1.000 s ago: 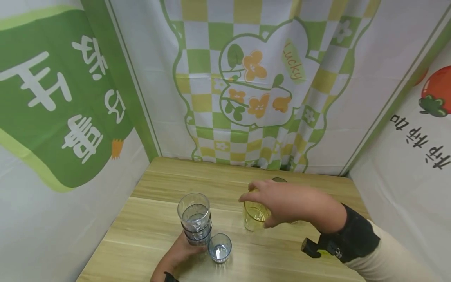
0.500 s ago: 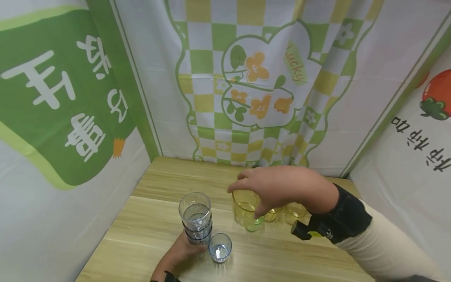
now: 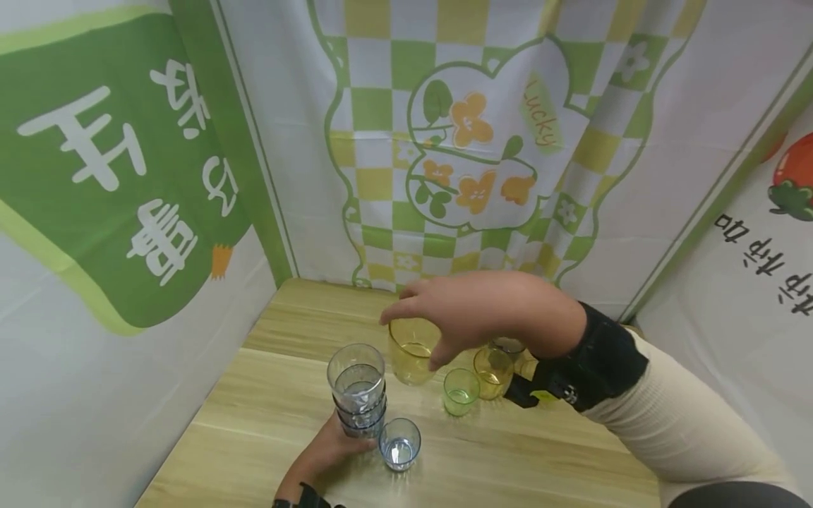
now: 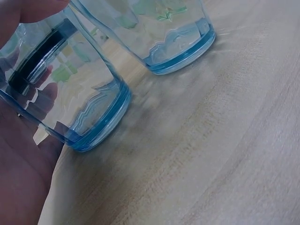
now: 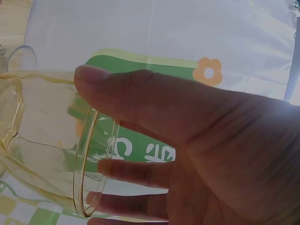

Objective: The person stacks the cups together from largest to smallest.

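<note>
The yellow tumbler (image 3: 413, 356) hangs mouth-up under the right hand (image 3: 473, 310), a little beyond and to the right of the tumbler stack (image 3: 360, 395), and appears lifted clear of the wooden table (image 3: 521, 458). Its transparent, rippled wall suggests glass (clear plastic cannot be excluded). Treat as rigid, fairly light and smooth; assume risk of slipping, and of chipping or breaking if knocked. Recommended hold: across the rim from above, as shown, or around the body for better security.

Right hand: spread wide, thumb on one side of the rim and fingers on the other, pinching it. The palm is clear of the mouth in the right wrist view.

Left hand (image 3: 339, 444): wrapped around the lower part of the stack, with fingers visible through the clear bluish wall in the left wrist view. Whether the stack's base bears fully on the table cannot be confirmed. The stack is top-heavy in judgement; grip low and keep upright. The hands are apart, each with its own load.

Adjacent items: the small blue tumbler (image 3: 400, 448) stands just beside the stack; the green tumbler (image 3: 460, 395) and an amber tumbler (image 3: 492, 377) stand further right.
</note>
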The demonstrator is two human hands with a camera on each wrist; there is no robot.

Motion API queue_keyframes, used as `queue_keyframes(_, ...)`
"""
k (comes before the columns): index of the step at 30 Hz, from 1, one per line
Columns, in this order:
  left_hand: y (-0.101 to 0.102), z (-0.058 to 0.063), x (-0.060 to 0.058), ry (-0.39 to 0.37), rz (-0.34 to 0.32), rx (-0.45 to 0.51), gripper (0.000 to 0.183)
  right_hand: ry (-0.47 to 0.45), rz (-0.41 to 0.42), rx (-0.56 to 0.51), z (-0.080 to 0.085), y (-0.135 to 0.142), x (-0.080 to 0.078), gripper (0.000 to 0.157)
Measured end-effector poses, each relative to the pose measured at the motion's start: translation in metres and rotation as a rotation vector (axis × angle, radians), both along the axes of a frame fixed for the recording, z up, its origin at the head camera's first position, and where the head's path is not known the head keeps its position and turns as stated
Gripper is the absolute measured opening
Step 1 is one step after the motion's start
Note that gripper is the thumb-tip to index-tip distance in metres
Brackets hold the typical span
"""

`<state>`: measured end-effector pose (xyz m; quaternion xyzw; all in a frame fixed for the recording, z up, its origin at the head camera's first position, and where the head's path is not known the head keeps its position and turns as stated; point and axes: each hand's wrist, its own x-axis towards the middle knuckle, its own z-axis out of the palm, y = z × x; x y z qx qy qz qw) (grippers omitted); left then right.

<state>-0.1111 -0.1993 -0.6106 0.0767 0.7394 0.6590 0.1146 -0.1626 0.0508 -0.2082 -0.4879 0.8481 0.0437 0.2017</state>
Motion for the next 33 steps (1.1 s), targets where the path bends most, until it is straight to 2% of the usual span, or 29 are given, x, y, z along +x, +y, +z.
queue_keyframes(4,0.000,-0.001,-0.001,-0.013,-0.006,0.013,0.097,-0.007,0.005,-0.020,0.002,-0.010,-0.002,0.077)
queue_keyframes(9,-0.001,-0.002,-0.002,-0.015,-0.004,0.029,0.096,0.030,0.033,-0.059,0.000,-0.023,-0.005,0.077)
queue_keyframes(18,-0.003,-0.004,-0.004,0.015,-0.030,-0.011,0.097,0.058,0.055,-0.109,-0.020,-0.042,-0.009,0.076)
queue_keyframes(24,-0.004,-0.003,-0.004,0.016,-0.042,-0.008,0.096,0.043,0.060,-0.098,-0.031,-0.052,-0.010,0.075)
queue_keyframes(33,-0.003,-0.003,-0.003,-0.012,-0.022,0.007,0.095,0.054,0.094,-0.061,-0.051,-0.063,-0.012,0.078)
